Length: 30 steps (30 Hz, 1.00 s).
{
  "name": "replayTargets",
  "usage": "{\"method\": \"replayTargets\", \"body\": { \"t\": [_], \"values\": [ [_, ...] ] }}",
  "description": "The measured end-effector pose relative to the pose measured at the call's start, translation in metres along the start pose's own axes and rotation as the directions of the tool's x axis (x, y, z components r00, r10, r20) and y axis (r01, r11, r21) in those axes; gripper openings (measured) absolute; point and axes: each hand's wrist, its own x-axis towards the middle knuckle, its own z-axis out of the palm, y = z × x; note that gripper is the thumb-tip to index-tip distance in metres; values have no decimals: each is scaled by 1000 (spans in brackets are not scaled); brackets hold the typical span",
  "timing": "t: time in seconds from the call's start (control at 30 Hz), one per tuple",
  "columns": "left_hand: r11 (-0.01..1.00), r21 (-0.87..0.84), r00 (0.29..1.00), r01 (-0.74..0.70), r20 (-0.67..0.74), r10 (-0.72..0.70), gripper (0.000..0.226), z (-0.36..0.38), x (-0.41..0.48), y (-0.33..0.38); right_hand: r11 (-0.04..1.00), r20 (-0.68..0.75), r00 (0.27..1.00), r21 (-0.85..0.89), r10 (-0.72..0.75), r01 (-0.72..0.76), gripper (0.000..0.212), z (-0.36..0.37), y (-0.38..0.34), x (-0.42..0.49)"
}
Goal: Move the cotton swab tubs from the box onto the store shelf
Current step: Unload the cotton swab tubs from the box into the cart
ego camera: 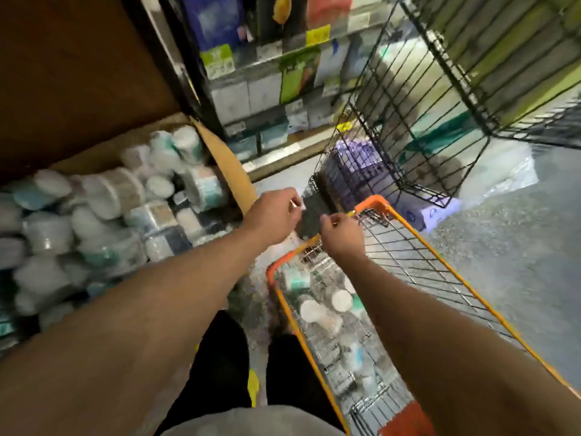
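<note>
Two bare arms reach forward from my remote view, both hands meeting just past the near corner of an orange wire basket [374, 202]. My left hand [273, 212] has its fingers curled, and thumb and forefinger pinch a small pale thing [298, 205] that is too blurred for me to name. My right hand [341, 236] is curled too, right beside the basket's corner, but I cannot tell whether it grips anything.

Most of the cotton swab tubs [116, 190] lie heaped on their sides and ends in the open cardboard box [226, 165] at my left, filling it. Several more tubs [341, 300] sit in the bottom of the orange basket under my right forearm.

Ahead of the hands, the store shelf [276, 154] runs across the top of the view, its tiers stocked with flat packets. A black wire basket [440, 89] stands tilted at upper right, with purple packs [355, 165] behind its mesh.
</note>
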Motion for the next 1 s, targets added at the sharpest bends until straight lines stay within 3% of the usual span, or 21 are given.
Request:
{"method": "replayTargets", "body": {
  "t": [0.13,0.23,0.37,0.43,0.53,0.63,0.7,0.8,0.87,1.0],
  "values": [
    [982,-26,970,189,-152,-191,15,-86,-14,-79,981,87,978,-6,-192,193,46,49,-117,-1],
    [941,-8,929,339,-152,-337,13,-118,-44,-152,953,247,931,-74,-268,294,40,103,-166,-4],
    [866,79,869,494,-66,-490,22,-125,-78,-249,870,521,840,-332,-153,365,35,185,-190,1],
    [880,151,892,450,-30,-451,27,-117,-86,-259,832,582,811,-420,-59,362,36,203,-178,4],
    [895,299,938,330,1,-346,28,-109,-79,-282,739,582,811,-572,59,357,61,241,-167,8],
    [810,573,982,126,42,-183,28,-109,-68,-284,685,562,818,-645,124,340,74,255,-157,8],
    [715,698,985,31,101,-142,26,-113,-64,-294,682,560,821,-644,112,347,70,262,-154,8],
    [670,742,987,-7,112,-113,21,-118,-63,-309,687,570,818,-628,84,366,59,264,-156,7],
    [635,759,973,-144,225,-48,17,-118,-61,-311,695,572,813,-628,108,350,59,261,-161,4],
    [553,793,943,-257,332,-37,35,-101,-50,-308,720,528,846,-616,76,320,63,260,-162,2]
  ]
}}
